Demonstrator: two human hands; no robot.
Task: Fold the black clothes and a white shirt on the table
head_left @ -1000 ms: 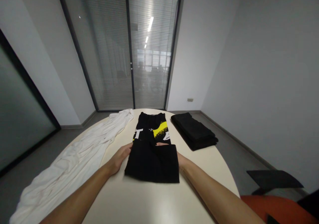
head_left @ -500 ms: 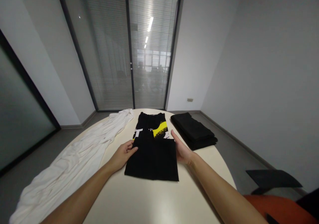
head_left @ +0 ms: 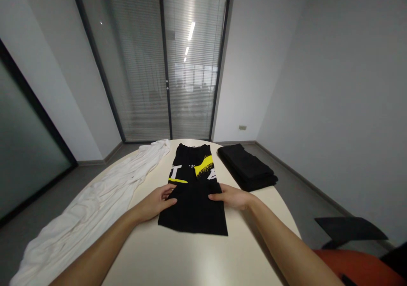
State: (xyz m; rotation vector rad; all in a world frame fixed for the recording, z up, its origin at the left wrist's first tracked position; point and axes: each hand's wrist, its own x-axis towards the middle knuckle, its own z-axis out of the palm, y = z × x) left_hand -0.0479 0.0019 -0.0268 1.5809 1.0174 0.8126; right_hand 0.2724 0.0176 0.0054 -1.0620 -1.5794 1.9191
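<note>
A pair of black pants (head_left: 193, 209) with white and yellow print lies in front of me. Its gathered waist end points away, and a plain black section is folded over the printed part. At the left edge of this fold, my left hand (head_left: 158, 201) has its thumb on top and its fingers curled at the side. My right hand (head_left: 233, 196) pinches the right edge, thumb over the cloth and fingers mostly beneath or behind it. Both hands sit at about the same height along the garment.
A long white garment (head_left: 104, 201) lies rumpled along the left of the round cream table (head_left: 178, 260). Folded black cloth (head_left: 246, 167) rests at the right edge. An orange-seated chair (head_left: 356, 267) stands at lower right, and a glass door (head_left: 193, 65) is beyond.
My right thumb has come down from raised onto the cloth. The folded section's far edge has moved toward me, showing more white and yellow print. Its near edge has shifted slightly closer.
</note>
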